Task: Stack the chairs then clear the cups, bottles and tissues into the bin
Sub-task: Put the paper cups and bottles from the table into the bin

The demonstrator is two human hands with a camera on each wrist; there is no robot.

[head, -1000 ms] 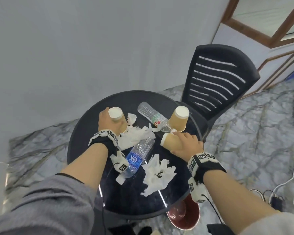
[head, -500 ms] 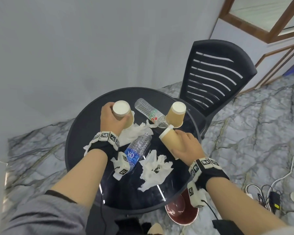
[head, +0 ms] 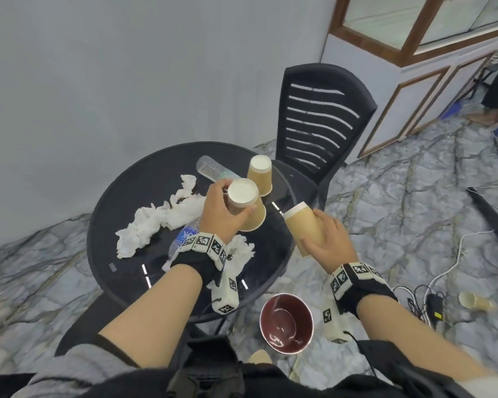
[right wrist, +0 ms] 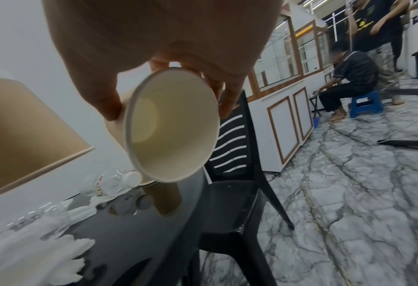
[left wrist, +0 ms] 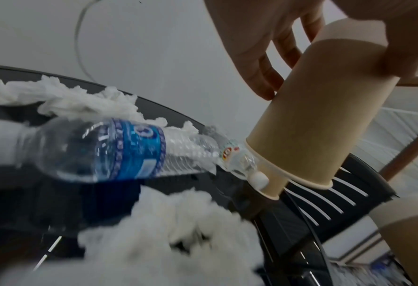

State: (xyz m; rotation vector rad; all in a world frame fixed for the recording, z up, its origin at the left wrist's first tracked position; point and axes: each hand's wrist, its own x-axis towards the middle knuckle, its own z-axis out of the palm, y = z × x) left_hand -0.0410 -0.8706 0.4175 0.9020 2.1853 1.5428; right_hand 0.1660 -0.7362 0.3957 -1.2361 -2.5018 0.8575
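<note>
My left hand (head: 236,201) grips a brown paper cup (head: 253,218) upside down, lifted above the black round table (head: 98,225); the left wrist view shows the same cup (left wrist: 313,125). My right hand (head: 314,231) holds a second cup (head: 301,225) on its side past the table's right edge, its empty mouth (right wrist: 171,125) facing the wrist camera. A third cup (head: 260,173) stands upside down at the table's far side. Still on the table are a clear bottle (head: 213,170), a blue-label bottle (left wrist: 120,151) and crumpled tissues (head: 161,219). The dark red bin (head: 286,323) stands on the floor below my right hand.
A black slatted chair (head: 316,122) stands against the table's far right. Cables and a charger (head: 431,305) lie on the marble floor at right, with another cup (head: 472,300) near them. A person (right wrist: 345,81) sits on a blue stool farther off.
Both hands have lifted their cups off the table. The left hand has carried its cup rightward over the table, and the right hand has moved its cup out past the right edge.
</note>
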